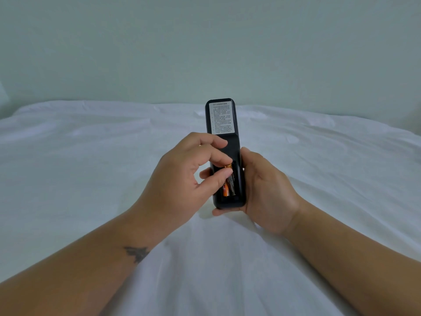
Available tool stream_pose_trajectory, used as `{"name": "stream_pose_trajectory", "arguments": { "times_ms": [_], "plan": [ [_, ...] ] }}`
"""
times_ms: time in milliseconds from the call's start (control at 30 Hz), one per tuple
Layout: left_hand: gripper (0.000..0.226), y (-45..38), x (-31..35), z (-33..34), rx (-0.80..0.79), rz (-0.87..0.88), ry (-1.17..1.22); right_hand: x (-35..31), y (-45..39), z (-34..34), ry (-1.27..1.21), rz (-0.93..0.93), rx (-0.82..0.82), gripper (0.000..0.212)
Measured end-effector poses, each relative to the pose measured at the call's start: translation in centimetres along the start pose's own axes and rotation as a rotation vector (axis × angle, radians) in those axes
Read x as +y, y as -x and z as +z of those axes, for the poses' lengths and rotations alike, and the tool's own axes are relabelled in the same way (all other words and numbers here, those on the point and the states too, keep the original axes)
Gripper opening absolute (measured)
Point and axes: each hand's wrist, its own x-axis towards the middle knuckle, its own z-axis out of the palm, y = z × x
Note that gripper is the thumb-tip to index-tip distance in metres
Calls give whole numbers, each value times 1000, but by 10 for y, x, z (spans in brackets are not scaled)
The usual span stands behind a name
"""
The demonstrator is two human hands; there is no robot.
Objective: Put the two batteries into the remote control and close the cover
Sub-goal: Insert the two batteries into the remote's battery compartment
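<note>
A black remote control [227, 142] is held back side up above the bed, with a white printed label on its far end. My right hand [266, 192] grips its near end from the right and below. Its battery compartment is uncovered, and two orange-and-black batteries [230, 183] lie side by side inside. My left hand [182, 179] reaches over from the left, thumb and fingertips pinched on the upper end of the batteries. I cannot tell whether each battery sits fully down. The cover is not in sight.
A white, slightly wrinkled bed sheet [91, 167] spreads under both arms. A pale wall [205, 46] rises behind the bed. A pillow edge [3, 94] shows at the far left.
</note>
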Motion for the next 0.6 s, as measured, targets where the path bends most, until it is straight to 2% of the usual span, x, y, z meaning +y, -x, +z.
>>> {"name": "stream_pose_trajectory", "arguments": {
  "times_ms": [400, 600],
  "plan": [
    [25, 0, -4, 2, -37, 17, -177, -2, 2, 5, -6, 14, -8, 48],
    [60, 2, -7, 3, -26, -61, -153, -2, 2, 5, -3, 13, 24, 46]
  ]
}}
